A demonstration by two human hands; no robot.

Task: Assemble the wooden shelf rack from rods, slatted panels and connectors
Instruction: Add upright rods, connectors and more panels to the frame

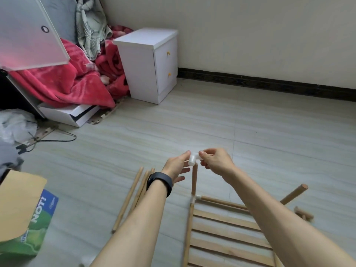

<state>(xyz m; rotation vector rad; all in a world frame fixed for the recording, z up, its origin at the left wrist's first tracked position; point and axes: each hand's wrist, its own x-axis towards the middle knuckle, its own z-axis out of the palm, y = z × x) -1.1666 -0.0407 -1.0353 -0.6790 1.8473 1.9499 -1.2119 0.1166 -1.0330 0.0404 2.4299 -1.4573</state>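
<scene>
A slatted wooden panel [227, 234] lies on the floor at the bottom right, framed by rods joined with a white corner connector [194, 199]. An upright rod [194, 180] rises from that corner. On its top sits a white connector [193, 159]. My left hand [176, 166] pinches this connector from the left, with the lower fingers spread. My right hand [214, 160] pinches it from the right. Several loose rods [133, 195] lie on the floor left of my left forearm. Another upright rod [294, 193] sticks up at the right.
A white two-drawer cabinet [152, 64] stands against the wall. Red blankets [63, 81], a frosted panel [28, 33] and a white box [71, 114] crowd the left side. A cardboard box [25, 218] sits at the bottom left. Short wooden pieces [304, 214] lie at the right.
</scene>
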